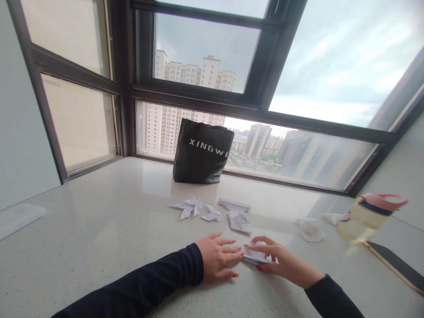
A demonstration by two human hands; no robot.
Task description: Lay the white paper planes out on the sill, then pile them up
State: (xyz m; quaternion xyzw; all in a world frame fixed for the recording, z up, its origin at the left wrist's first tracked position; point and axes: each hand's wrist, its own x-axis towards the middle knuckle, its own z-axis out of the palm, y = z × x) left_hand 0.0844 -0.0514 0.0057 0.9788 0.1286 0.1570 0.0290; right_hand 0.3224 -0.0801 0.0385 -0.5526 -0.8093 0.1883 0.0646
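A small piece of folded white paper [252,256] lies on the pale speckled counter in front of me. My right hand [281,258] grips it from the right, thumb at the near edge and fingers over the top, covering part of it. Palm down on the counter, my left hand [218,259] has its fingers spread, with the fingertips at the paper's left edge. Farther back sit several folded paper pieces: a pointed, many-armed one [188,206], a smaller one [211,213], a long flat one [234,205] and a squarish one [240,222].
A black bag [203,154] with white lettering stands by the window. To the right are a bottle [367,218] with a pink lid, a dark phone [397,265] and a crumpled whitish item [310,230]. A translucent white object [21,218] lies at far left.
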